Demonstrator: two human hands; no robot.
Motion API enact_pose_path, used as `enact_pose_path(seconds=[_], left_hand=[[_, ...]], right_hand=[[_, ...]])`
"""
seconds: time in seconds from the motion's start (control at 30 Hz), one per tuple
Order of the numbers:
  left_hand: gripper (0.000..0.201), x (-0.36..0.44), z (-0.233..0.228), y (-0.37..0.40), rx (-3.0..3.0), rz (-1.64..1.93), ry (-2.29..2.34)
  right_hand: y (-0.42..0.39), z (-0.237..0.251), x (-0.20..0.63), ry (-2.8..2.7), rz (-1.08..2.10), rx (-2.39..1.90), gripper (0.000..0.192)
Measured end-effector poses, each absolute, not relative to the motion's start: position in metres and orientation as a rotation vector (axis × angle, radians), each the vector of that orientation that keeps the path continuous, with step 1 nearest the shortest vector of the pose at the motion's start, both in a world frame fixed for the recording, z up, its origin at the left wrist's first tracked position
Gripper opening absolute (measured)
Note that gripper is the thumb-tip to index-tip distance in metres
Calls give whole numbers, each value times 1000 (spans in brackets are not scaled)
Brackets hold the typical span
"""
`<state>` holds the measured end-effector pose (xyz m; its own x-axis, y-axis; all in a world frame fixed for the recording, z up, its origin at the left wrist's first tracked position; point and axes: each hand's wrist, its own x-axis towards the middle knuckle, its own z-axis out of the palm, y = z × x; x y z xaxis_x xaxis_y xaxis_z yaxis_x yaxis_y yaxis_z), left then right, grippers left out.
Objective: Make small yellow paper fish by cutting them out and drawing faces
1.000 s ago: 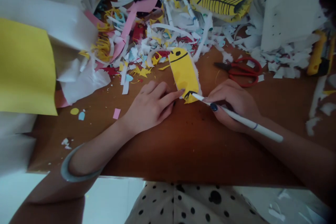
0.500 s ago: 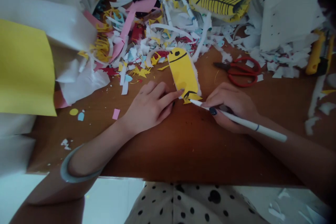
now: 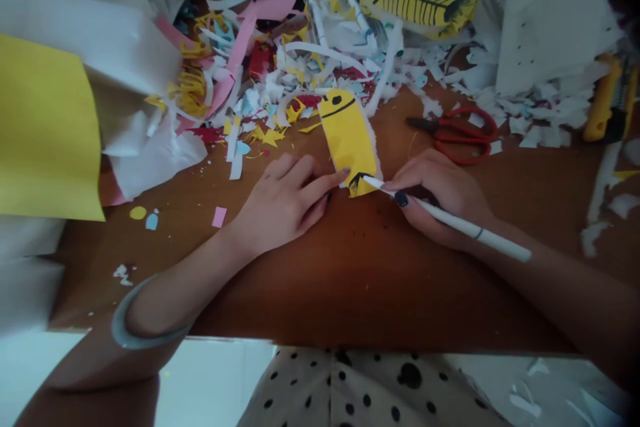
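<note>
yellow paper fish point(image 3: 347, 133), black-marked; left hand point(image 3: 285, 203) pins it, right hand point(image 3: 440, 197) grips pen point(image 3: 450, 220).

No readable writing from my view

I find no words, brands or numbers anywhere; the yellow paper cutout point(image 3: 349, 137) at centre carries only drawn black marks.

Red scissors point(image 3: 457, 135) on brown table point(image 3: 350, 280), yellow sheet point(image 3: 45, 133) left, striped yellow cutout point(image 3: 417, 3) top, yellow cutter point(image 3: 603, 103) right, paper scraps point(image 3: 280, 73) between.
</note>
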<state>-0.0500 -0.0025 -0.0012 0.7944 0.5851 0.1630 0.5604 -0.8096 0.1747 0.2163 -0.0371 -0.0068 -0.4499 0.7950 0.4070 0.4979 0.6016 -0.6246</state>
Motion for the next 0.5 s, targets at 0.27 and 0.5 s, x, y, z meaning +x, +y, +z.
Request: enact_pose_path(seconds=[0.27, 0.5], left_hand=[[43, -51, -3, -3, 2869, 315, 924], [43, -50, -2, -3, 2888, 322, 919]], right_hand=[[-38, -7, 218, -2131, 589, -985, 19], [-37, -7, 217, -2221, 664, -846, 17]])
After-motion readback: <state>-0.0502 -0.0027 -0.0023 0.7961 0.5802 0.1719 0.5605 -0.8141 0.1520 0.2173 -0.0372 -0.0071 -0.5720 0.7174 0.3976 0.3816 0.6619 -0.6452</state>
